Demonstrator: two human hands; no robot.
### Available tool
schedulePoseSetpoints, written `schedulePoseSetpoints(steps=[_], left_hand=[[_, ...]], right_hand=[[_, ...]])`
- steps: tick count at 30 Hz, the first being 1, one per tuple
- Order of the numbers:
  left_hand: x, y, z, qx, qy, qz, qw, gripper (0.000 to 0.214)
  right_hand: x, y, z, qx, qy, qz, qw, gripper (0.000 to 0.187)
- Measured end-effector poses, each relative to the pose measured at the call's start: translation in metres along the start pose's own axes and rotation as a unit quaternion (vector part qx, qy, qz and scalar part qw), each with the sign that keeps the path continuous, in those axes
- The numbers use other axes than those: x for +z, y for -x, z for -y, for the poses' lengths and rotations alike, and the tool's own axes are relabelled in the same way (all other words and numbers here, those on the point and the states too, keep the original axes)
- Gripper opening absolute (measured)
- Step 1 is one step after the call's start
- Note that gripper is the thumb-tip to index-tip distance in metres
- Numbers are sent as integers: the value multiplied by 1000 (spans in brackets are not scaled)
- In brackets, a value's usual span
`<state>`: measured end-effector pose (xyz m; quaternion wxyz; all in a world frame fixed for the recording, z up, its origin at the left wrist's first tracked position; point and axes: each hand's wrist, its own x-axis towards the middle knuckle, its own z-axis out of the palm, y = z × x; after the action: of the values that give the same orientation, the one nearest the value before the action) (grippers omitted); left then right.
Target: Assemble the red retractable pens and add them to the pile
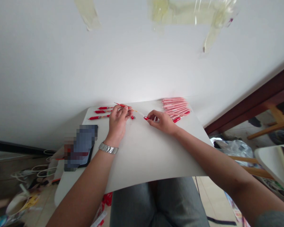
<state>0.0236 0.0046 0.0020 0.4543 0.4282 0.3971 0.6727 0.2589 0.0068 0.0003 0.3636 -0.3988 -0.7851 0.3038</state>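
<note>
I have the left hand [119,116] toward the table's [146,151] far edge, its thumb and fingers pinched on a red pen [122,105], whose thin tip pokes out past the fingers toward the wall [123,63]. From the pen's other end a slim rod [139,112], orange then pale, slants to the right hand [161,121]. There my thumb and forefinger close on a small red piece [145,118] with a silvery rim. Another red bit [133,117] lies on the table just under the left fingertips.

Along the table's far edge, the wall stands close. My sideways room there is bounded by three red pens [98,118] at the table's far left and a pile of pink sticks [175,104] at its far right. Toward the table's near edge, white surface stretches between the forearms. A phone [91,154] takes up the table's left side.

The fingers partly cover the pen, and I cannot tell whether rod and red piece actually touch. The left hand cuts across the red pens' ends; the phone is partly pixelated, its screen unreadable.
</note>
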Motion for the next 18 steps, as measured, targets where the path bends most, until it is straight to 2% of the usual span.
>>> schedulePoseSetpoints(steps=[5,18], left_hand=[[1,1,0,-1,-1,10,1000,36],[3,6,4,-21,-60,94,994,30]], right_hand=[[0,0,1,1,4,-3,1000,14],[0,0,3,-12,-6,-5,1000,15]])
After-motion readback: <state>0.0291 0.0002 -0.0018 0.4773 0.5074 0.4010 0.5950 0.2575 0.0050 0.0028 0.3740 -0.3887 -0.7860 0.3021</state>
